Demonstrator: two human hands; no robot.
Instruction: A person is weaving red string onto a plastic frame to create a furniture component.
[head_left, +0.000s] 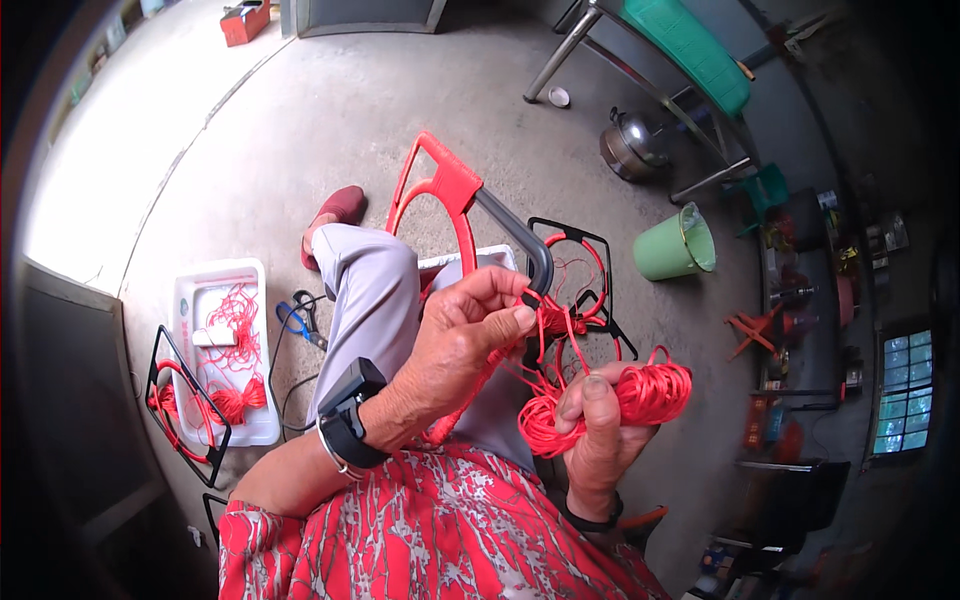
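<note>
My left hand (462, 338) pinches the red cord where it is wound around the grey bar of a red and grey frame (455, 190) that rests across my lap. My right hand (597, 432) is closed around a loose bundle of red cord (655, 392), and strands run from it up to the wrapped spot. A dark band sits on my left wrist.
A white tray (186, 300) with red cord lies on the concrete floor at left, blue scissors (297, 322) beside it, and a black wire frame (180, 410). More black wire frames (580, 240), a green bucket (678, 245), a metal kettle (630, 145) and a green-seated bench (690, 45) lie ahead.
</note>
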